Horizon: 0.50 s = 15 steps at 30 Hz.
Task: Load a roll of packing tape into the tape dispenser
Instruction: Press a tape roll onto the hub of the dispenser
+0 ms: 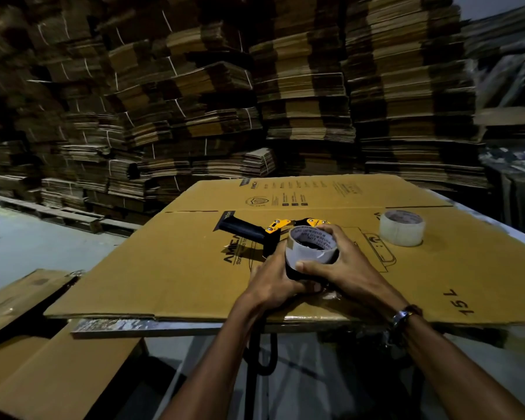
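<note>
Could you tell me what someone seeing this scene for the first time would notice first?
Probably the two hands at the centre: the left hand and right hand grip a roll of tape at the black-and-yellow tape dispenser, which lies on a flattened cardboard box. A second roll stands to the right. Behind, stacks of flattened cartons fill the background.

one view only, the head camera, so nothing is shared with a second view. i'm looking from above and behind the hands, facing forward and tilted down. wide lens: straight edges bow near the borders. both forearms enter from the bottom edge, close to the lens. the flattened cardboard sheet (170, 268) fills the near middle ground; the stacked cardboard bundles (285, 86) stand well behind it and fill the whole upper half. floor shows at left.
</note>
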Available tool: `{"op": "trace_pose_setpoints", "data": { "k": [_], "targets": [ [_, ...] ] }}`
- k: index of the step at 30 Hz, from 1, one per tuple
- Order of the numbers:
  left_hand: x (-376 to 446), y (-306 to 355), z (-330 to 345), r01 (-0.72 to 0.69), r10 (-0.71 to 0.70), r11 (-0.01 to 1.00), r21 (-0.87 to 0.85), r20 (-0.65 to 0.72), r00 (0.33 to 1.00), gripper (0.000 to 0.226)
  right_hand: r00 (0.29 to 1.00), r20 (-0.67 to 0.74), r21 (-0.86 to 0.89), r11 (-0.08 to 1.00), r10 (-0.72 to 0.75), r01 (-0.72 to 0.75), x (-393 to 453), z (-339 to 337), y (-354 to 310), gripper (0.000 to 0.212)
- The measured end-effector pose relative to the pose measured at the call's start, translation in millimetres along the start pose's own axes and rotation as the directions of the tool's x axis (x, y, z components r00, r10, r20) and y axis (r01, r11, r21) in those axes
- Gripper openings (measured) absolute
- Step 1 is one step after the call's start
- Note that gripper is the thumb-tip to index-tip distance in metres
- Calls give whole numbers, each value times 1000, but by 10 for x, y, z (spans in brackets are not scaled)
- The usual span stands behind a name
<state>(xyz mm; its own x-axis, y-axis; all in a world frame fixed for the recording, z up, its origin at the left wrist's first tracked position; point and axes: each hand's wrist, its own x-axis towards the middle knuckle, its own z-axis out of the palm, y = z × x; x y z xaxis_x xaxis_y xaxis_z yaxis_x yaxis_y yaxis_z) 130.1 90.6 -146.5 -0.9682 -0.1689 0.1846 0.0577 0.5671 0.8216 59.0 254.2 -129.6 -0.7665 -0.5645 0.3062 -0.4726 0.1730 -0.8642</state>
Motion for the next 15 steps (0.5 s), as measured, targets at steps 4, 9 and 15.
{"op": "trace_pose_setpoints", "data": {
  "k": [4,9,15],
  "targets": [
    [-5,6,-9,-12,12,1000,4,8,1000,82,999,36,7,1000,31,-31,23,-21,-17,83],
    [-22,-3,-4,1,-1,1000,-5,-7,1000,84,998,7,-67,995,68,-68,-25,53,-39,120],
    [-12,-8,-8,16,-16,1000,4,-12,1000,91,986,-167,1,1000,20,-20,-66,242,1,91]
  ]
}}
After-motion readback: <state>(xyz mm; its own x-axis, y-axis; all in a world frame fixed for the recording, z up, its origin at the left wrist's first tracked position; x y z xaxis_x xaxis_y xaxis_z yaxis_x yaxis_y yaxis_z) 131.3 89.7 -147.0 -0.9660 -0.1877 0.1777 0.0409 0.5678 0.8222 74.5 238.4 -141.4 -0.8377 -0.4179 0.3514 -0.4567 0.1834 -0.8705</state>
